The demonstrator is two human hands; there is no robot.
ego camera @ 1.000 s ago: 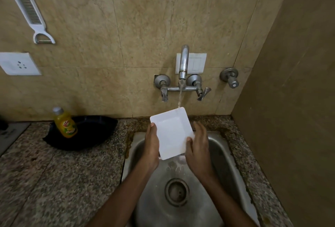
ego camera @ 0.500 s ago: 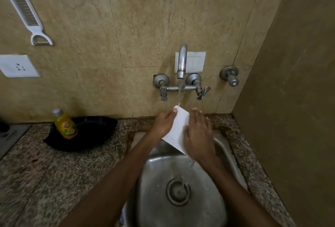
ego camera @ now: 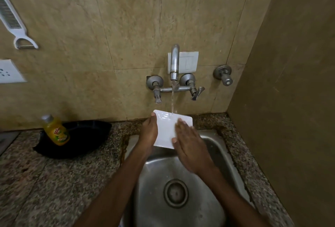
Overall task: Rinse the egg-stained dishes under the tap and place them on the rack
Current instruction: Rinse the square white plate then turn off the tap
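Square glossy plate turned face-up under stream.

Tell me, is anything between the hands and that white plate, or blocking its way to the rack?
Nothing visible. The left hand grips the plate by its left edge, and the right hand lays flat fingers on its face, under the tap stream. No rack is in view, so that path cannot be judged.

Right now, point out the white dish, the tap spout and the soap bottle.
white dish (ego camera: 165, 132), head view, its bare centre.
tap spout (ego camera: 175, 62), head view, upright pipe.
soap bottle (ego camera: 58, 133), head view, yellow body.
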